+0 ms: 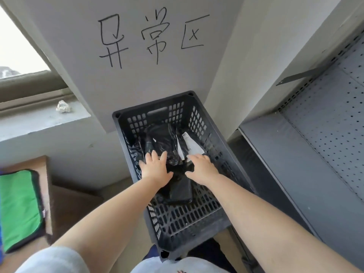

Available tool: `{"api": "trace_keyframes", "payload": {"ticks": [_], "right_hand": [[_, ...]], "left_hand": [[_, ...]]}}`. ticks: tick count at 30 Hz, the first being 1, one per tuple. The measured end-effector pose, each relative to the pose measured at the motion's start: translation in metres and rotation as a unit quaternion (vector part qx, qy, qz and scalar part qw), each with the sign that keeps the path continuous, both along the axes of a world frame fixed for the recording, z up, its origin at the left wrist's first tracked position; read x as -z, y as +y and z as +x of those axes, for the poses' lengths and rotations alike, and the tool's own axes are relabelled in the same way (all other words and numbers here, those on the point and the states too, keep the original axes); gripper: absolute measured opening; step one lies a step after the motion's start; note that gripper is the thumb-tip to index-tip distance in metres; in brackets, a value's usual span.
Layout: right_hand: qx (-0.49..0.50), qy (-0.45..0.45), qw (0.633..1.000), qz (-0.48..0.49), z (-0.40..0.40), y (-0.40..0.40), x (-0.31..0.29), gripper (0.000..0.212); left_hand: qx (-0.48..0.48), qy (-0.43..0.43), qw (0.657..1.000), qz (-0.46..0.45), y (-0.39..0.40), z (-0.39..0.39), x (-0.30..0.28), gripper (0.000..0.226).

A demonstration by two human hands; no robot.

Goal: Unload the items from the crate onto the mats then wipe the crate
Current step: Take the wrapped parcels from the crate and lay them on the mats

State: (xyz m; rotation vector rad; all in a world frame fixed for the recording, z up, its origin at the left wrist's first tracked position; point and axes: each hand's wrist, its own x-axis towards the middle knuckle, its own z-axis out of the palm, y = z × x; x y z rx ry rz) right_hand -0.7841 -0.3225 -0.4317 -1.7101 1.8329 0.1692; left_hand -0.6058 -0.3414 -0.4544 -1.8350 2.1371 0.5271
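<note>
A black slatted plastic crate stands in front of me against the wall. Inside lie black plastic parcels, one with a white label, and a flat black packet nearer me. Both my hands are down inside the crate. My left hand lies with spread fingers on the black parcels. Over the parcel by the white label, my right hand has its fingers bent; a grip cannot be made out. A green mat with a black border lies at the far left on a brown surface.
A grey perforated metal shelf stands close on the right of the crate. A grey wall with handwritten characters rises behind it. A window ledge with a crumpled white scrap is at upper left. Brown cardboard lies between mat and crate.
</note>
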Motion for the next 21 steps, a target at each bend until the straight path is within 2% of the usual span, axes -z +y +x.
{"api": "trace_keyframes", "payload": {"ticks": [5,9,14,18,21], "right_hand": [[0.051,-0.08,0.994,0.055,0.008,-0.039,0.023,0.057],[0.034,-0.083,0.993,0.08,0.001,-0.07,0.034,0.056],[-0.053,-0.097,0.99,0.087,0.004,-0.102,0.044,0.065],[-0.186,-0.035,0.979,0.082,0.011,-0.103,0.06,0.082],[-0.224,-0.025,0.972,0.063,0.018,-0.105,0.074,0.095]], "left_hand": [[-0.089,0.019,0.995,0.04,-0.02,0.009,0.014,0.093],[-0.135,0.025,0.988,0.073,-0.037,0.007,0.016,0.093],[-0.177,0.048,0.98,0.079,-0.047,-0.003,0.019,0.092],[-0.183,0.045,0.977,0.097,-0.039,-0.014,0.028,0.106],[-0.182,0.04,0.978,0.092,-0.033,-0.013,0.034,0.111]]}}
